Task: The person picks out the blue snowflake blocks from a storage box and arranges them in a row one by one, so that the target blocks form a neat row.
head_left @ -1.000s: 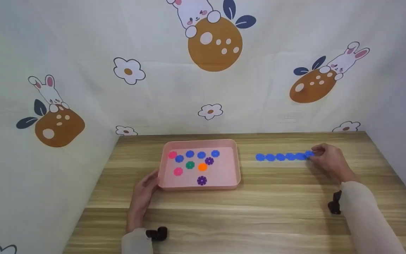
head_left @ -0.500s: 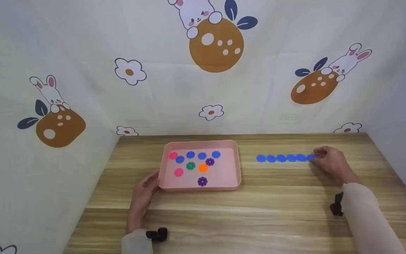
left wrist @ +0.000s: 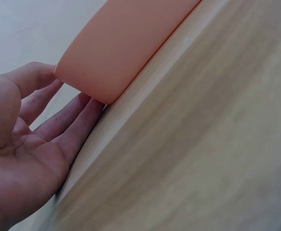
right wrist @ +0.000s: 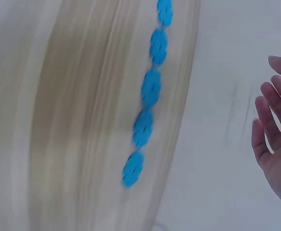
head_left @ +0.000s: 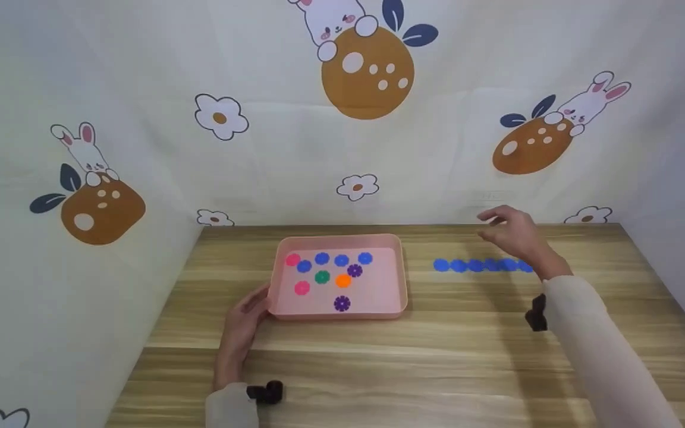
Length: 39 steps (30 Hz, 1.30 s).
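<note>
My left hand is at the left front corner of a pink tray, its fairly straight fingers touching the wall. In the left wrist view those fingers reach behind the tray's corner. Several notched snowflake discs lie in the tray, among them a green disc, an orange disc and a purple disc. To the right, a row of blue snowflake discs stretches over the table. My right hand hovers above this row, fingers loosely bent and holding nothing, as the right wrist view also shows.
The wood-grain table meets a cloth backdrop printed with rabbits and flowers, just behind the tray and the row. Cloth also hangs at both sides. The right sleeve stretches over the table's right part.
My right hand has let go of the right end of the blue row, then risen and moved left above it. My left hand and the tray have stayed in place.
</note>
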Available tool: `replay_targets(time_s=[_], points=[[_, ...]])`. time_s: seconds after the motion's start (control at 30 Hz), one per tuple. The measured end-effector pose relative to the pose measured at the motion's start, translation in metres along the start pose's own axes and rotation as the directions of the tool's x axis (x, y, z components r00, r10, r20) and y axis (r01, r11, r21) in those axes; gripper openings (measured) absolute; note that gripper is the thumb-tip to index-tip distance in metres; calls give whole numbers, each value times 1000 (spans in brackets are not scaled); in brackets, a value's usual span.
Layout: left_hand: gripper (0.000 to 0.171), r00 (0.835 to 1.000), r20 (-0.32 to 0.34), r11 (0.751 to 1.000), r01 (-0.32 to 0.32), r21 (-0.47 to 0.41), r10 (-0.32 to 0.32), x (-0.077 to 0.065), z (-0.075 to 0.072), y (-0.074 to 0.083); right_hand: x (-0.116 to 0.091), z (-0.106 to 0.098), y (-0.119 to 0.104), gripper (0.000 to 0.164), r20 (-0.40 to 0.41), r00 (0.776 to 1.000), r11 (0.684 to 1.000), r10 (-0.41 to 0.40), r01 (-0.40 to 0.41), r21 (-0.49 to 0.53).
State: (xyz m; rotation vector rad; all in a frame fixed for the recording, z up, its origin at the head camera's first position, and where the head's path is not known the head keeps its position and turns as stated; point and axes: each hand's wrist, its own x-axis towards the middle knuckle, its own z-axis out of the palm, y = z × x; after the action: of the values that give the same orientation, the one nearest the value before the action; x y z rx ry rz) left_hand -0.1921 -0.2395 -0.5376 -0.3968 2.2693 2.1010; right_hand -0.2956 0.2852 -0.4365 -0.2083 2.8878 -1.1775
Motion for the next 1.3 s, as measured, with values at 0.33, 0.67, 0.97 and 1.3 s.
replay_targets(time_s=[0.33, 0.67, 0.97, 1.3], points=[[45, 999, -3, 999, 33, 6, -33, 1, 0, 2, 28, 54, -59, 36, 69, 984, 986, -165, 163, 29], [45, 998, -19, 998, 55, 24, -54, 1, 0, 2, 43, 93, -103, 37, 199, 969, 986, -145, 159, -55], [43, 999, -13, 999, 43, 30, -42, 2, -1, 1, 53, 127, -122, 43, 299, 951, 996, -76, 86, -19], [44, 998, -28, 998, 52, 19, -52, -1, -1, 2, 54, 166, -115, 45, 300, 948, 993, -105, 85, 82]])
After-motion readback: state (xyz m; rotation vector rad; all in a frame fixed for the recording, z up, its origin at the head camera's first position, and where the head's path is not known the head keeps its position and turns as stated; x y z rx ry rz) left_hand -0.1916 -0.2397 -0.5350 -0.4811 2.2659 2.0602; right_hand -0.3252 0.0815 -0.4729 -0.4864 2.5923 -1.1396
